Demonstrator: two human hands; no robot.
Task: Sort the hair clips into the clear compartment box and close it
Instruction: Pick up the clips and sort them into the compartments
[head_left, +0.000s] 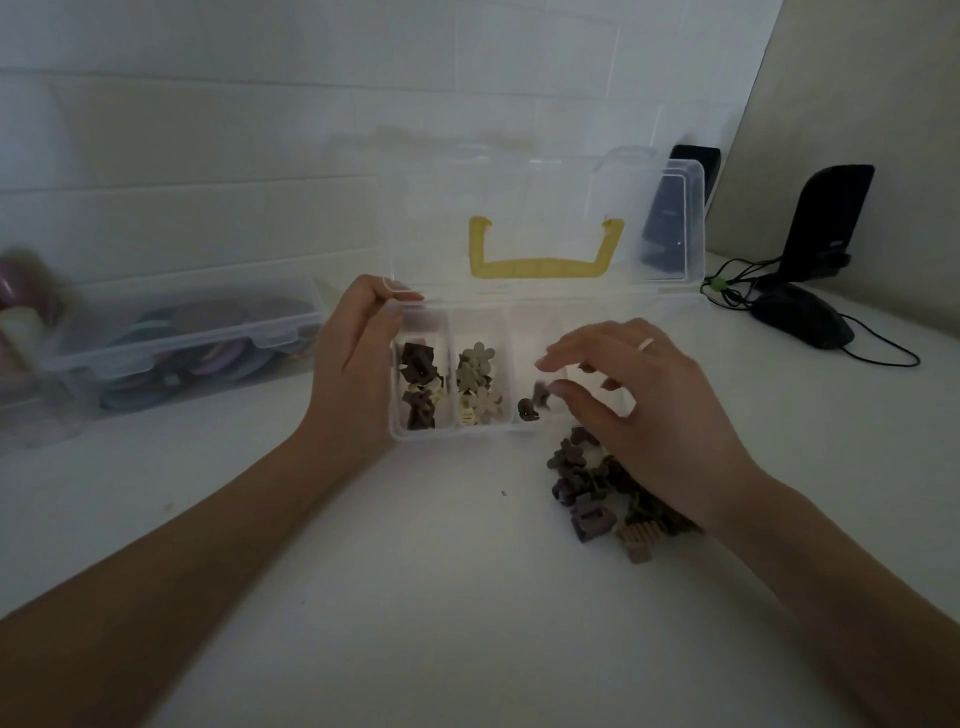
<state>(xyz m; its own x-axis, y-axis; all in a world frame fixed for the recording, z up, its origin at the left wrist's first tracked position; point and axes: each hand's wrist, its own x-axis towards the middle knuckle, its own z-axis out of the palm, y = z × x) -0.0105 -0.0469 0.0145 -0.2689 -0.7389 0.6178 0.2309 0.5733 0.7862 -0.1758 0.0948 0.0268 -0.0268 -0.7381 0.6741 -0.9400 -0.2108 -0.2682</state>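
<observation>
**Dropping clips into the third compartment**

The box (470, 431) stands open on the white surface (467, 597), its lid (545, 218) upright with the yellow handle (540, 267) showing through. The left hand (353, 364) grips the box's left end, thumb curled over the far rim, and keeps it steady. The right hand (649, 395) hovers over the third and fourth compartments, fingers loosely spread; I cannot tell if it still pinches a clip. The first two compartments hold sorted clips, the third holds only a few dark ones (532, 408). The loose pile (602, 493) lies on the surface just beside the box, partly under the right wrist.

To do this step well, I think the right hand should release low inside the compartment, so the small clip does not bounce over the divider. The left hand should stay firm. Each pick from the pile should take one shape only.
</observation>
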